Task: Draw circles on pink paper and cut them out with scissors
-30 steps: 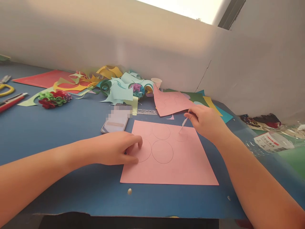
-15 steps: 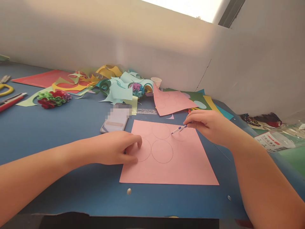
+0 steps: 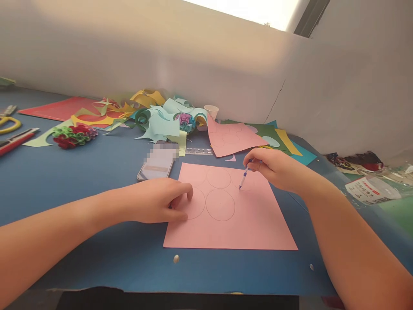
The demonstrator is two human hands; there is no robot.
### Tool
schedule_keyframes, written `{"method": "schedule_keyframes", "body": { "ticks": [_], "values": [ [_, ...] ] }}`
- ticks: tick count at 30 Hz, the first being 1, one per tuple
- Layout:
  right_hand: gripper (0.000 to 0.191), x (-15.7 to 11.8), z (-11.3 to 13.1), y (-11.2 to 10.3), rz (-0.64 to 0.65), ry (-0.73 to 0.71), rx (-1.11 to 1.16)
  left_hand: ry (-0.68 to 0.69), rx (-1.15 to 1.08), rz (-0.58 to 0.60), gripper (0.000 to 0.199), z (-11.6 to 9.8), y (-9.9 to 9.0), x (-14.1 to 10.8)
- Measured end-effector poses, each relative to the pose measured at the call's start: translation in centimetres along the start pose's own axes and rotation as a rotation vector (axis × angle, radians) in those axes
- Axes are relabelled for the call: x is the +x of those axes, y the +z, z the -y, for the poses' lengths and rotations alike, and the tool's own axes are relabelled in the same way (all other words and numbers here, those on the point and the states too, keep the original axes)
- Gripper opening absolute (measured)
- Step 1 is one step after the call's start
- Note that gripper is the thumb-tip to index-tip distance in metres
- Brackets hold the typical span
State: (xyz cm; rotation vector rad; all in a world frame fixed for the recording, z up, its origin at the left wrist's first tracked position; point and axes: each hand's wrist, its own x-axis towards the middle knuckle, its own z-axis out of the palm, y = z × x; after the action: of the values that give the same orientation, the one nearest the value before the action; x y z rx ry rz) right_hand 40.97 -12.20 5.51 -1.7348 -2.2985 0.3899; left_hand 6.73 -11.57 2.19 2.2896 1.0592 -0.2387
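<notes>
**Compass [image 3: 244, 178] tip swings toward the near edge of the pink sheet [image 3: 254, 228]**

Compared with half a second ago, the marking tip has come round to a spot closer to the person, and the right hand [image 3: 271, 168] has turned with it.

Across the lower view stretches the blue table [image 3: 135, 267]. On it the pink sheet lies flat near the front edge, thin circles drawn on its left part. Behind, a second pink paper [image 3: 230, 137] overlaps green card [image 3: 266, 132]; pale blue scraps [image 3: 166, 125] heap up to its left.

The left hand [image 3: 158, 200] rests on the sheet's left edge, thumb and forefinger spread apart, the other fingers mostly hidden. Over the far right corner, the right hand pinches the compass top between thumb and fingers. Beyond the left hand lies a phone [image 3: 157, 163]. The compass stands tilted over the sheet's far right part, beside the circles.
</notes>
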Motion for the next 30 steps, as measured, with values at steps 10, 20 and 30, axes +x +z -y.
{"method": "schedule_keyframes", "body": {
  "ticks": [10,20,30],
  "values": [
    [0.027,1.9,0.5,1.2,-0.192,0.065,-0.087,0.014,-0.015,0.000,0.016,0.1,0.0,0.0],
    [0.042,-0.4,0.7,-0.1,-0.191,0.346,-0.253,0.003,-0.020,0.000,0.015,-0.3,-0.2,-0.1],
    [0.062,-1.1,3.5,0.8,-0.142,0.308,-0.258,0.009,-0.014,0.005,0.013,-0.1,-0.1,-0.1]
  ]
}}
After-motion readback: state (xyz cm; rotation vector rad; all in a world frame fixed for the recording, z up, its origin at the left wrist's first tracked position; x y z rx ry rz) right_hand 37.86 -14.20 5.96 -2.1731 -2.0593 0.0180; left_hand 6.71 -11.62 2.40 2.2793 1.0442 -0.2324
